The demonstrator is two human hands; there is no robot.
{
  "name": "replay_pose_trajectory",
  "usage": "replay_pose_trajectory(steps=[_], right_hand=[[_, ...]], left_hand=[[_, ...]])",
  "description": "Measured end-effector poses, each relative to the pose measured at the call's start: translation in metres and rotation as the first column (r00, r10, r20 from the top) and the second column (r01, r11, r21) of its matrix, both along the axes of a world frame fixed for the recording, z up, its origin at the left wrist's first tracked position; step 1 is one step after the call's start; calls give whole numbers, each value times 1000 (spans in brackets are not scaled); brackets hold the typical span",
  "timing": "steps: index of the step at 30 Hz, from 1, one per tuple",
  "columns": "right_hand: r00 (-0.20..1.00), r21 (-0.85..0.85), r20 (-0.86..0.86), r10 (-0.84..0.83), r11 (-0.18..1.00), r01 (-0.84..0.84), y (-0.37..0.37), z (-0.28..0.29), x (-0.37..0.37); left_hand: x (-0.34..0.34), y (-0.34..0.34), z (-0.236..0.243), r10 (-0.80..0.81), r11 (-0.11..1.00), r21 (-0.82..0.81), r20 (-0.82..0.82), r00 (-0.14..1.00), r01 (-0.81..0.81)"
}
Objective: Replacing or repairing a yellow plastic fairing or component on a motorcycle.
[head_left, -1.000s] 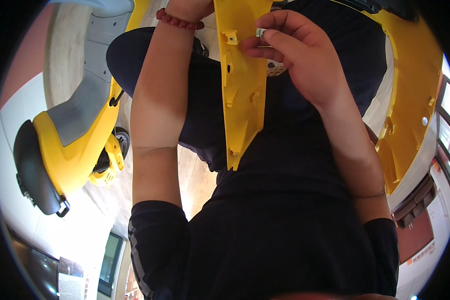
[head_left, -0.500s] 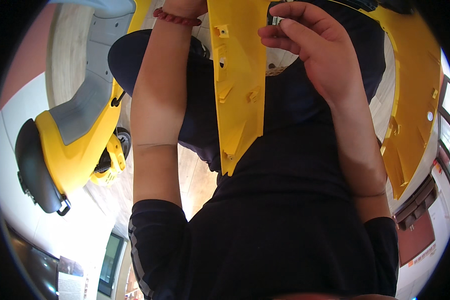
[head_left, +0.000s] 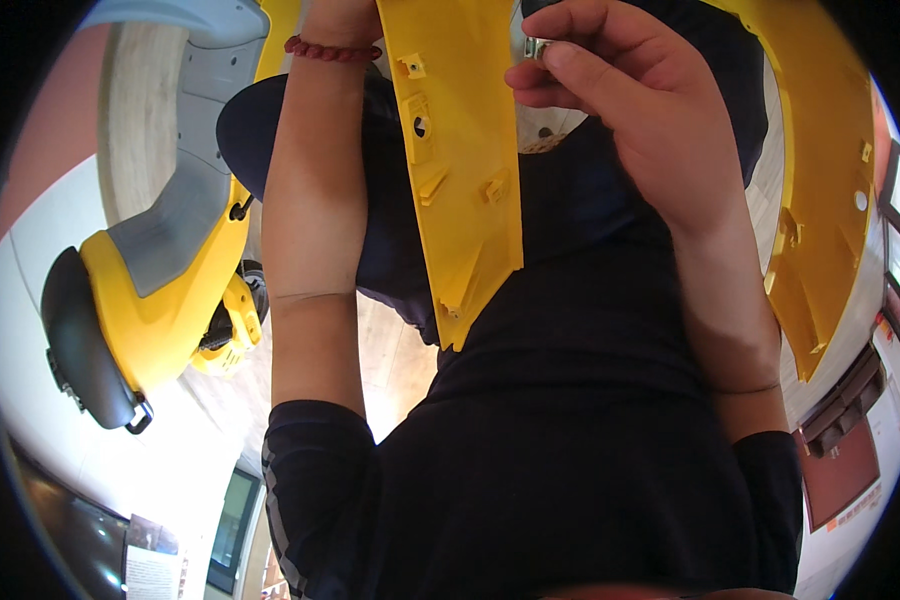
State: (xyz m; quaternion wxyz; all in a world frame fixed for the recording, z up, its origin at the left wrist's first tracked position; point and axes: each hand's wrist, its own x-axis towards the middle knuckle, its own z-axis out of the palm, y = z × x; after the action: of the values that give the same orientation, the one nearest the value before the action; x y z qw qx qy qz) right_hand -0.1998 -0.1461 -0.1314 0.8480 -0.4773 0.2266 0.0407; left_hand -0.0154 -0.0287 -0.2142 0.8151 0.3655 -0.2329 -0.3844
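At left, room is left between the scooter-like body (head_left: pixel 130 300) and the left forearm; the left hand (head_left: pixel 338 14) is cut off by the upper edge, so its grip cannot be told. The yellow panel (head_left: pixel 470 170) is hung mid-view, its pointed lower end just over the shirt (head_left: pixel 560 440), with a gap before the right forearm; beyond that, a second yellow panel (head_left: pixel 820 190) is found. Compared with one second earlier, the first panel has been shifted left and is overlapped less by the right fingers. By the right hand (head_left: pixel 645 100), a small metallic piece (head_left: pixel 535 47) is pinched between thumb and forefinger, beside the panel's right edge.
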Motion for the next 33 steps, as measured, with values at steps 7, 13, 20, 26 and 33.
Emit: replay_pose_trajectory(steps=[7, 13, 20, 26, 33], right_hand=[[993, -191, -100, -59, 981, 39, -5, 9, 0], [990, -403, 135, 34, 915, 24, -18, 31, -18], [948, -299, 320, 10, 950, 91, -55, 79, -33], [898, -556, 411, 158, 824, 110, -176, 101, -63], [904, -797, 115, -413, 504, 332, -240, 67, -61]], left_hand=[[-5, -6, 10, -14, 1000, -9, 4, 1000, 14], [-1, 2, 12, 74, 994, 78, -12, 997, -73], [11, -2, 3, 127, 991, -41, -83, 988, -131], [14, 22, -14, 310, 939, 169, -41, 950, -299], [18, 27, -11, 241, 962, 157, -91, 966, -225]])
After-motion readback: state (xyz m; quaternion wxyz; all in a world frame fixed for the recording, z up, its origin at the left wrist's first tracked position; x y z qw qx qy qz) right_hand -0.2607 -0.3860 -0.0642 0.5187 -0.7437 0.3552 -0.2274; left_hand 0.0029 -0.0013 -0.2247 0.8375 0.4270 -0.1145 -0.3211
